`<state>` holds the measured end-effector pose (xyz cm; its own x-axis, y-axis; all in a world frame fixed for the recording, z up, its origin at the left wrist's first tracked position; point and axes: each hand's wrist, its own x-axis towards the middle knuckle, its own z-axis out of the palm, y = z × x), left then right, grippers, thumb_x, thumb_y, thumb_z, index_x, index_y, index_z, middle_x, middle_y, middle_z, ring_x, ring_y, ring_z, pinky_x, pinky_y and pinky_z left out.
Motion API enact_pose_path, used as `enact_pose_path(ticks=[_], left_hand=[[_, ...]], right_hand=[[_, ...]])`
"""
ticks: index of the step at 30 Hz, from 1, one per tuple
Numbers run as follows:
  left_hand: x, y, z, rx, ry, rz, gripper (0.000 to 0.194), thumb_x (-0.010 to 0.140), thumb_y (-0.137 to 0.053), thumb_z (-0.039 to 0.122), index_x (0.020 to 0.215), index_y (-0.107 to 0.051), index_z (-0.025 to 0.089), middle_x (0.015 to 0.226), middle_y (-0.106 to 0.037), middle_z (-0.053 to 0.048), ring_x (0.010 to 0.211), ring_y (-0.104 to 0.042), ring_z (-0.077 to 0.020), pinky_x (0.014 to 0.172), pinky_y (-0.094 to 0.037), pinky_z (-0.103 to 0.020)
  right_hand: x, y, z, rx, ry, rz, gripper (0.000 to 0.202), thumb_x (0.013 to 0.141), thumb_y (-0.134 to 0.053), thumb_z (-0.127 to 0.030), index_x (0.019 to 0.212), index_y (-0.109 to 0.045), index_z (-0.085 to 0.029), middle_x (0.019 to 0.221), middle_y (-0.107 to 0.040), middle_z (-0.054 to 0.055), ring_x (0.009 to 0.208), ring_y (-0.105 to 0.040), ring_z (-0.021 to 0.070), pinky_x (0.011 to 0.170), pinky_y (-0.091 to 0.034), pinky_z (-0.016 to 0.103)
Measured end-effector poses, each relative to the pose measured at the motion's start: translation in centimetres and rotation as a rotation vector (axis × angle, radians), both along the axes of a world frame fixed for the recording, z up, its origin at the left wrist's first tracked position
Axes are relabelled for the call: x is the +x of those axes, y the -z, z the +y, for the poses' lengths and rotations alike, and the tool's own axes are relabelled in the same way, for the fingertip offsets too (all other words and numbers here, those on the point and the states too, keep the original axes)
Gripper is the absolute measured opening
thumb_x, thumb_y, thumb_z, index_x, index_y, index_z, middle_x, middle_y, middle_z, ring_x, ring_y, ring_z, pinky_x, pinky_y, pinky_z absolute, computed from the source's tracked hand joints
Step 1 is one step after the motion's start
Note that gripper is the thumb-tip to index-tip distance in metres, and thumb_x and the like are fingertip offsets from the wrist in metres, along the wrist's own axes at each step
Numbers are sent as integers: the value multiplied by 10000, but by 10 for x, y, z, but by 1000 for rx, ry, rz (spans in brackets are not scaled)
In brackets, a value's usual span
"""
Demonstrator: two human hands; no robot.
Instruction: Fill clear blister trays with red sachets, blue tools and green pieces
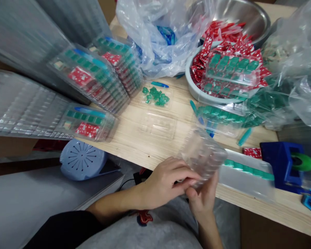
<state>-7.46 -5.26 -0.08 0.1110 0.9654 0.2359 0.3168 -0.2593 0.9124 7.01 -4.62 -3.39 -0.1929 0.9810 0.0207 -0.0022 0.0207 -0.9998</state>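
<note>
A stack of clear plastic trays [203, 152], blurred by motion, is tilted over the table's front edge. Under its lower end my right hand [203, 197] grips it, thumb on the near side. My left hand [168, 181] reaches across from the left, its fingertips pressed on the stack's near edge. One clear tray [158, 125] lies flat on the wooden table [129, 145]. Behind it, small green pieces [157, 96] sit on clear plastic, with a blue pen-like stick [160, 84] beyond them.
Filled tray stacks [89, 77] stand at the left. At the back are a plastic bag [168, 52], a steel bowl [251, 20] and a basin [194, 84] of red packets. A blue tape dispenser [277, 166] and a white tray with a green strip [246, 176] are at right.
</note>
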Motion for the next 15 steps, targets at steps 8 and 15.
enact_pose_path(ticks=[8, 15], left_hand=[[-6, 2, -7, -137, -107, -217, 130, 898, -522, 126, 826, -616, 180, 751, -596, 4, 703, -572, -103, 631, -451, -209], [-31, 5, -9, -254, -366, -620, 185, 884, -624, 297, 737, -644, 187, 710, -575, 5, 700, -556, -114, 690, -484, -233]], right_hand=[[-10, 2, 0, -50, 39, -26, 766, 796, -716, -298, 1454, -341, -412, 1470, -464, 59, 1328, -492, 269, 1087, -401, 563], [3, -12, 21, 25, 352, 47, 664, 659, -770, -319, 1295, -582, -298, 1227, -639, 50, 1100, -626, 245, 900, -526, 410]])
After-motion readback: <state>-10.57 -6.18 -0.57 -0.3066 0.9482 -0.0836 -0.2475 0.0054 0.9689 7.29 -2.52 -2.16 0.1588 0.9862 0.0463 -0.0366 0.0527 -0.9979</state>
